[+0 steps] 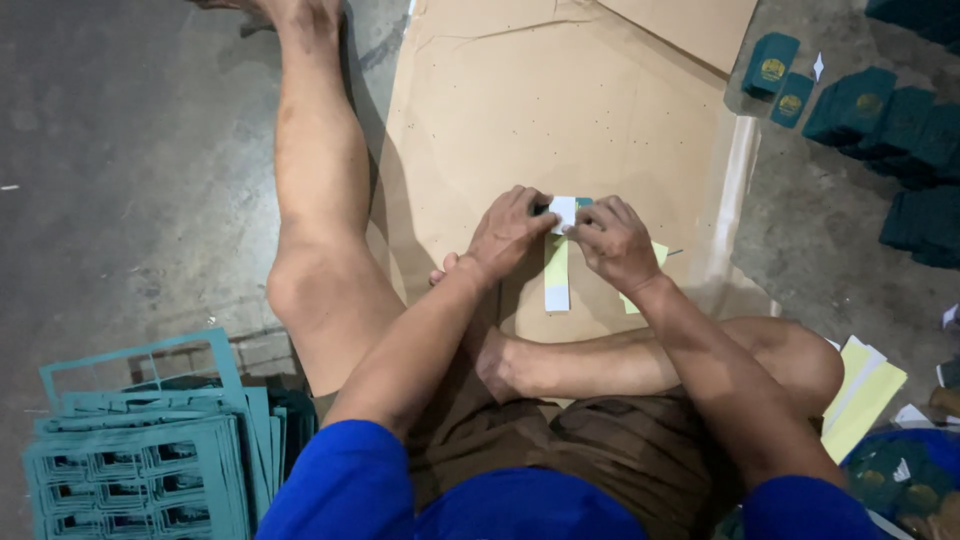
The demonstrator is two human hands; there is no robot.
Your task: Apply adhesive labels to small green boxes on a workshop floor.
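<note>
- Two hands meet over one tiny piece: the left hand (510, 232) and the right hand (612, 240) both pinch a small white and teal card piece (564, 211) right in the middle of the brown cardboard sheet (560, 100). Fingers on both are curled in tight around it, thumbs and fingertips closed on its edges, which looks like how you'd hold something to fold or press it square.
- That little piece sits just above a pale yellow strip with a white end (556, 275), which lies flat on the cardboard under the knuckles. A second yellow bit (658, 254) peeks out past the right hand. Can't tell if the strips are joined to the piece or just lying beneath it.
- The person sits on the floor, one leg stretched out along the left edge of the cardboard, the other folded across in front, so the sheet works as a clean lap-level work surface on the grey concrete floor (120, 150).
- Punched-out teal frame sheets (140, 450) are stacked by the left hip, close enough to grab, looking like leftovers with the shapes removed.
- Stacks of small teal boxes (900, 125) are lined up off to the upper right, well apart from the hands, and two loose ones (772, 62) lie near the cardboard's far corner.
- More yellow sheets (862, 390) wait by the right knee, within easy reach.
</note>
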